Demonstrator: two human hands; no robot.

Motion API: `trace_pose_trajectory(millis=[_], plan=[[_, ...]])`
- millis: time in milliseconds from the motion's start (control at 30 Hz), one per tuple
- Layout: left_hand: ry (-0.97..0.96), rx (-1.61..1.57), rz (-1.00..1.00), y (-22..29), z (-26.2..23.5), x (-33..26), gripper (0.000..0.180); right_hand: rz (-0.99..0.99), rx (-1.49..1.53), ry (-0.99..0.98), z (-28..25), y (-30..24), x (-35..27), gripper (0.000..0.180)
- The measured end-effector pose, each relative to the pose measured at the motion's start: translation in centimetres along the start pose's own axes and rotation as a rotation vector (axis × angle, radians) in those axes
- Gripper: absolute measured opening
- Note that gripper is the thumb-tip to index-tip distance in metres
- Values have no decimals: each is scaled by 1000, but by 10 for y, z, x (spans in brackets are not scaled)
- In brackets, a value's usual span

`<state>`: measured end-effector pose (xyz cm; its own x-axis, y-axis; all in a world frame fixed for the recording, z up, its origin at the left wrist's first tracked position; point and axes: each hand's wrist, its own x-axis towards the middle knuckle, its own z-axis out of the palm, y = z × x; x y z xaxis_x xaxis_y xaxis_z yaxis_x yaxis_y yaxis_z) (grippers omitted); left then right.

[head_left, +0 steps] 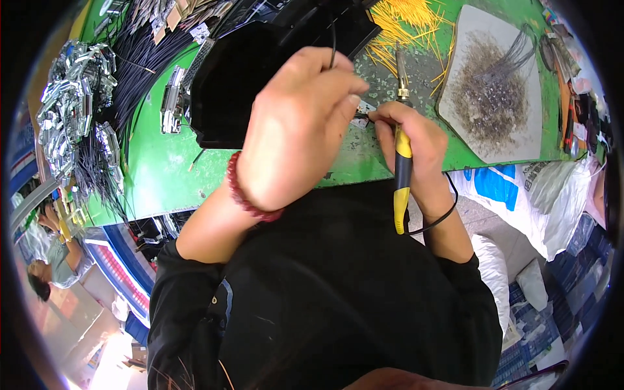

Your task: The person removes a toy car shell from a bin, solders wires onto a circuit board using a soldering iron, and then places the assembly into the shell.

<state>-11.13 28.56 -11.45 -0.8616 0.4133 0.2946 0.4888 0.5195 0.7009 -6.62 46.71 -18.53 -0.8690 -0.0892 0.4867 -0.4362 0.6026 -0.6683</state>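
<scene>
My left hand (pixel 296 123), with a dark red braided bracelet at the wrist, is raised over the near edge of the green table. Its fingers are closed around a thin black wire (pixel 333 40) that sticks up past the knuckles. In my right hand (pixel 419 140) is a yellow and black soldering iron (pixel 403 156), its metal tip pointing away from me. The thumb and forefinger of that hand also pinch at a small dark piece (pixel 361 116) close to the left fingertips. What this piece is, I cannot make out.
A large black plastic tray (pixel 224 84) lies behind my left hand. Yellow wires (pixel 403 26) spread at the back; a grey board (pixel 526 123) with dark debris sits right. Shiny parts (pixel 75 97) and black wires (pixel 140 62) pile up left. Another person (pixel 62 260) works far left.
</scene>
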Motion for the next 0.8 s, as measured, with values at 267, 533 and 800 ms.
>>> trace_pose_trajectory(millis=[267,533,800], plan=[[-336,-350,-14,13,-31,3,20,23,-1,-6,-3,0,1,28],[-257,-387,-265,5,-7,-12,14,64,158,-25,-7,2,5,26],[-117,-866,-417,-2,15,-25,15,-3,568,7,-16,-23,-9,43]])
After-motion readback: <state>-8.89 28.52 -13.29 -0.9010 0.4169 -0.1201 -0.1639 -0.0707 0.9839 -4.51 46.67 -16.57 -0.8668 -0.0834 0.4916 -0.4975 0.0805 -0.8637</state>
